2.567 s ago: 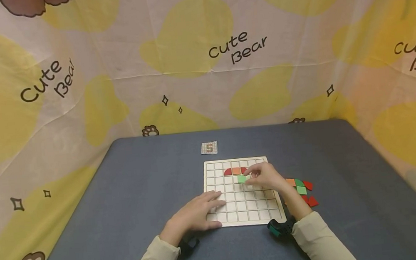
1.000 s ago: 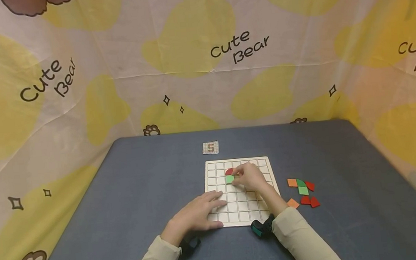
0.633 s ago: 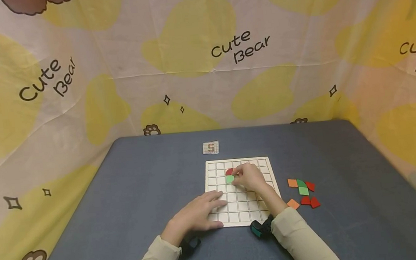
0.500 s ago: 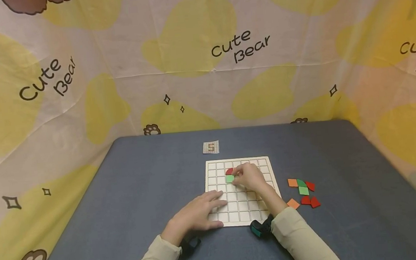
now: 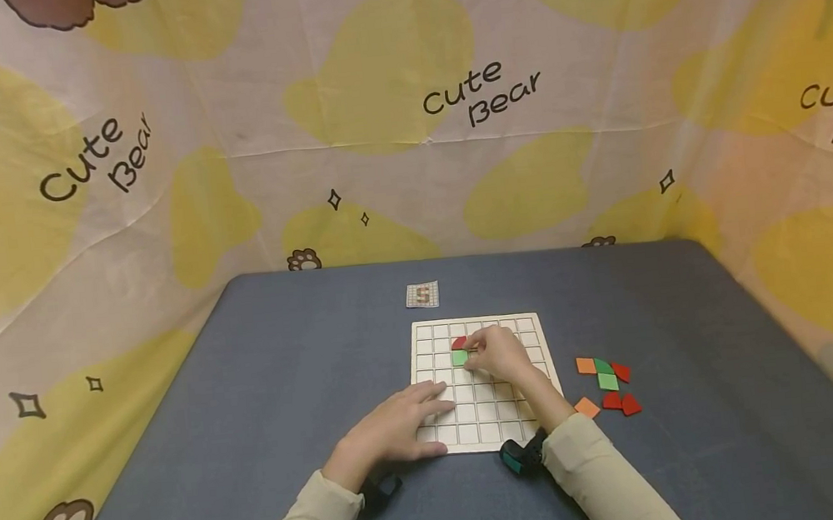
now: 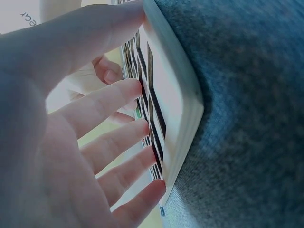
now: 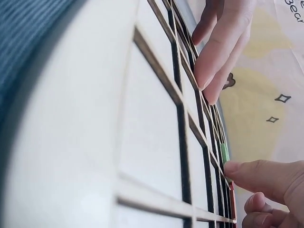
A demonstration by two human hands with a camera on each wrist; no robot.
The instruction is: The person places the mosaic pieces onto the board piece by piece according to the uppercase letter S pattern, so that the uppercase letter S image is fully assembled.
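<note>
In the head view a white grid board point(image 5: 485, 411) lies on the table. My left hand point(image 5: 396, 426) rests at its near left corner, fingers spread over the cells and thumb on the front edge; the left wrist view shows the fingertips point(image 6: 142, 128) along the rim. My right hand point(image 5: 502, 354) reaches over the upper part, thumb and index finger pinching a light green square tile point(image 5: 459, 358) that sits in a cell. In the right wrist view the thumb meets the green tile point(image 7: 224, 153). Just above it lies a red rounded tile point(image 5: 458, 344); the right hand hides the rest of that row.
Right of the board lie several loose tiles, among them an orange square point(image 5: 586, 366), a dark green rounded piece point(image 5: 603, 367), a light green square point(image 5: 607, 382) and red pieces point(image 5: 630, 404). A small pattern card point(image 5: 422, 295) lies behind the board. A printed curtain hangs beyond the table.
My right hand has carried the light green tile leftward over the board to the cell below the red rounded tile, then stayed there. My left hand has stayed in place.
</note>
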